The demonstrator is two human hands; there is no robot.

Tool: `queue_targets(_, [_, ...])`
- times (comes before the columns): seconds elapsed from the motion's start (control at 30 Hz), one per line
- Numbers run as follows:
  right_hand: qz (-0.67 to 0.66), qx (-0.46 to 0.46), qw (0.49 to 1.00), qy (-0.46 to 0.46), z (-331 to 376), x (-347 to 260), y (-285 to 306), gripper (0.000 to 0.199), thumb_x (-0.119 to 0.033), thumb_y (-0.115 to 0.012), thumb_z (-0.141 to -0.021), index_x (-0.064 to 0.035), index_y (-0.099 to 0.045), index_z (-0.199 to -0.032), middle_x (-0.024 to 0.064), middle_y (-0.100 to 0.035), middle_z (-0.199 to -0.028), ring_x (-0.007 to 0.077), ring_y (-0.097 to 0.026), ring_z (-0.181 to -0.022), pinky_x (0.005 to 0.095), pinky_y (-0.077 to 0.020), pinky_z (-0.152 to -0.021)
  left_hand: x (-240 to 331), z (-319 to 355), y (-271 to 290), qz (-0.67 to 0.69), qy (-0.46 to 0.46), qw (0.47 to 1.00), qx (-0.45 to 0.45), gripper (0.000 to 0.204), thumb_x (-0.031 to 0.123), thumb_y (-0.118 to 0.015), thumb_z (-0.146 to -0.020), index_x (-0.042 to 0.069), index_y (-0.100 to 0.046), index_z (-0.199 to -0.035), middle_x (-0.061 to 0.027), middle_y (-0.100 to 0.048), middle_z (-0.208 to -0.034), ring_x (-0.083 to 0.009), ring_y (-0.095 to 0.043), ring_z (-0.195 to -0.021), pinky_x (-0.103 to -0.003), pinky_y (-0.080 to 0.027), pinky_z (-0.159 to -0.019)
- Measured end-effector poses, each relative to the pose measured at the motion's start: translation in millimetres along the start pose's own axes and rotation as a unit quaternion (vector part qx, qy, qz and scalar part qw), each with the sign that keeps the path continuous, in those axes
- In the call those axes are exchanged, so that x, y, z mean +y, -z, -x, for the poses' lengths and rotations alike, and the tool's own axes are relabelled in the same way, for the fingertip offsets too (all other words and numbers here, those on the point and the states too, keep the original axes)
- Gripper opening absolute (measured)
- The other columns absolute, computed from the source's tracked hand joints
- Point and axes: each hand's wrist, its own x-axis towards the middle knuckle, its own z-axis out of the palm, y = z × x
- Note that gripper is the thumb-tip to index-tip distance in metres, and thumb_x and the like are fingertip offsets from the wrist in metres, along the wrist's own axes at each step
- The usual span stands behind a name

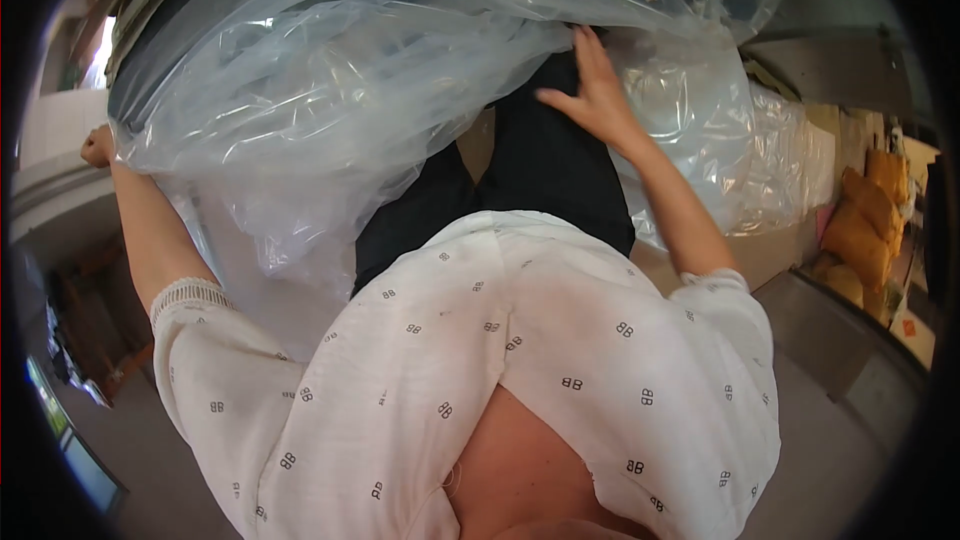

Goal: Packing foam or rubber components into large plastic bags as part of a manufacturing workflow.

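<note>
Across the front lies a large, crumpled clear plastic sheet [330, 90], draped over a dark surface and hanging down over my lap. At its far left edge my left hand [97, 147] is closed in a fist, with the plastic's edge pulled taut beside it; the fingertips are hidden. My right hand [597, 100] is above my black trousers, its fingers stretched forward and its thumb apart. Its fingertips meet the lower edge of the plastic, and nothing is gripped in it.
More clear plastic [690, 130] hangs on the right beyond my right forearm. Farther right are yellow-orange bundles [865, 210] beside a grey surface [840, 350]. A dark stand [95, 310] with items is at the left.
</note>
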Motion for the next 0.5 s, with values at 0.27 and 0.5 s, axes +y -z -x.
queue_targets(0.27, [-0.671, -0.102, 0.730, -0.080, -38, -20, 128, 0.023, -0.023, -0.045, -0.090, -0.0045, -0.059, -0.090, 0.0046, -0.061, -0.072, 0.0106, -0.057, -0.066, 0.0250, -0.0438, -0.061, 8, 7, 34, 0.045, -0.057, 0.997, -0.035, 0.025, 0.023, -0.052, -0.077, 0.001, -0.060, -0.086, -0.0164, -0.062, -0.088, -0.0323, -0.058, -0.082, -0.037, -0.045, -0.075])
queue_targets(0.5, [-0.524, 0.087, 0.838, -0.128, -62, 32, 242, 0.036, -0.021, -0.051, -0.085, -0.0052, -0.047, -0.117, 0.0124, -0.046, -0.124, 0.0250, -0.043, -0.114, 0.0353, -0.0367, -0.093, 105, 99, 35, 0.096, -0.097, 0.976, -0.170, 0.028, 0.023, -0.052, -0.080, -0.001, -0.058, -0.094, -0.0155, -0.060, -0.094, -0.0297, -0.056, -0.087, -0.035, -0.042, -0.081])
